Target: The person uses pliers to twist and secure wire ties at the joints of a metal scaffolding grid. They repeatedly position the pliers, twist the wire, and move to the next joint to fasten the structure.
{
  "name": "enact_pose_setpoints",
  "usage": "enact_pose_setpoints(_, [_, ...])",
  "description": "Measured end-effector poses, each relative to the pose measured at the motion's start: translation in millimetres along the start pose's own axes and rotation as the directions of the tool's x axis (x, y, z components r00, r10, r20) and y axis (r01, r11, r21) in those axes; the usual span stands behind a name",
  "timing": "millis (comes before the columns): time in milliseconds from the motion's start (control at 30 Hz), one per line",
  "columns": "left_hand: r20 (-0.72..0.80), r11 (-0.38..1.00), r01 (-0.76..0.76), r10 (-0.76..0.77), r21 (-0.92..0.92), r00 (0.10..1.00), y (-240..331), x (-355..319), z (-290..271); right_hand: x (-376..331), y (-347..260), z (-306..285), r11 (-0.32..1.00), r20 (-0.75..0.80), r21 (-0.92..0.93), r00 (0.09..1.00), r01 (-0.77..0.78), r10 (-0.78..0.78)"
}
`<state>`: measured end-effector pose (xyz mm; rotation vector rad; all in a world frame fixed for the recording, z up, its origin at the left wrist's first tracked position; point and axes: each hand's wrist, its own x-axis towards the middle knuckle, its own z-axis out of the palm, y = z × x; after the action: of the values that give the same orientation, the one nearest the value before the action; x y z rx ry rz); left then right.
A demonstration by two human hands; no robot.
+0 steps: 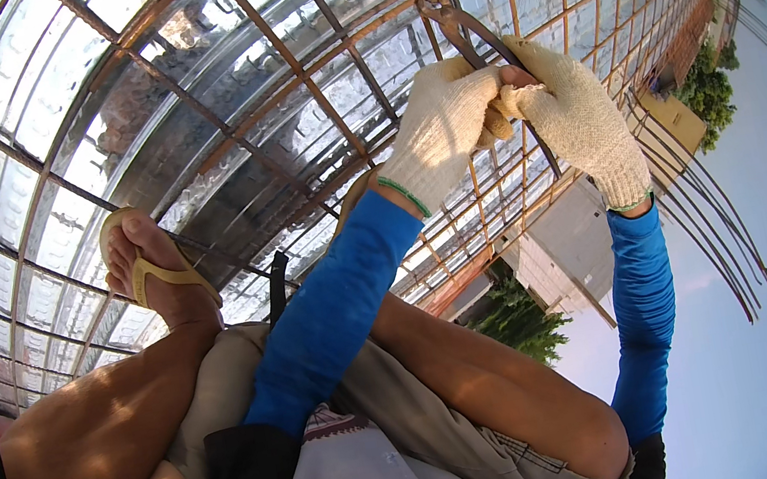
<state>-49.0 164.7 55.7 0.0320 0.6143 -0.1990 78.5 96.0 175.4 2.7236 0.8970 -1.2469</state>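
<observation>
Metal end-cutting pincers (475, 29) reach up to a crossing of rusty bars, their jaws close against the steel. My right hand (569, 102), in a cream knitted glove, is closed around one long handle, whose lower end sticks out below the fingers. My left hand (450, 122), gloved alike, is closed where the other handle runs in beneath it. A bare fingertip shows between the two gloves. Whether tie wire is in the jaws or fingers is too small to tell. The rebar mesh (300, 71) spreads out in front of both hands.
Under the mesh lies shiny ribbed metal decking (216, 146). My sandalled foot (154, 263) rests on the bars at left. Long loose rods (703, 206) jut out at right, past the mesh's edge. Beyond are a building (558, 251) and trees (519, 318) lower down.
</observation>
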Motion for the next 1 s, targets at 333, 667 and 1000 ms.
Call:
enact_pose_setpoints(333, [-0.066, 0.995, -0.027, 0.033, 0.097, 0.997, 2, 0, 5, -22, -26, 4, 0.784, -0.033, -0.619, 0.995, 0.056, -0.097])
enact_pose_setpoints(667, [-0.260, 0.819, -0.204, 0.390, 0.536, 0.883, -10, 12, 6, -27, -7, 23, 0.609, -0.020, -0.788, 0.986, 0.084, -0.163])
enact_pose_setpoints(1000, [-0.350, 0.824, -0.108, 0.351, 0.557, 0.868, -17, 32, -6, -1, 3, -22, 0.981, 0.250, 0.014, 0.951, -0.192, 0.183])
